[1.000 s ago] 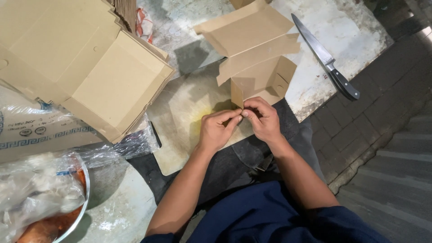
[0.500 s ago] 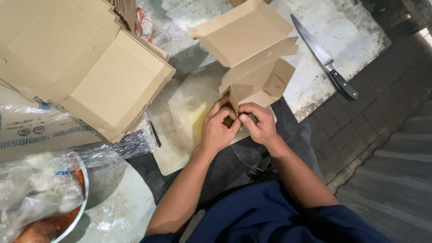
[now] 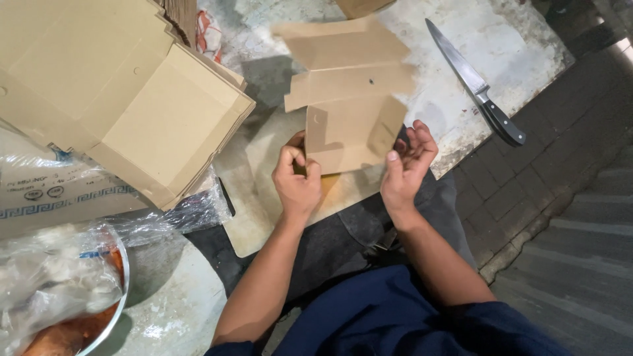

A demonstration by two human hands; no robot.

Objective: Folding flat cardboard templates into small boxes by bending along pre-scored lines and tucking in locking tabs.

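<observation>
Since the earlier frames the two hands have been drawn apart and the unfolded cardboard box blank (image 3: 349, 99) has been lifted and opened out, its upper flaps blurred with motion; half a second ago both hands were pressed together at its lower edge. Now the left hand (image 3: 297, 181) is closed in a fist-like pinch on the bottom left corner of the blank, so that the panel is held up off the surface; the right hand (image 3: 405, 165) is spread, the fingers loosely curled and the palm turned inward, just beside the blank's lower right edge, and nothing is seen to be gripped by it; whether its fingertips touch the card cannot be told. The blank is held above a pale cutting board (image 3: 264, 198), which is laid across the lap and the edge of a worn stone slab (image 3: 527, 46), apparently to give a flat working surface. A stack of flat cardboard blanks (image 3: 125, 92) is kept at the left within reach; beneath it lies a clear plastic bag (image 3: 184, 214) and a printed carton (image 3: 59, 191). A kitchen knife (image 3: 478, 86) with a black handle is laid well apart on the slab, blade pointing away. At lower left a metal bowl (image 3: 115, 310) covered by plastic film is seen.
</observation>
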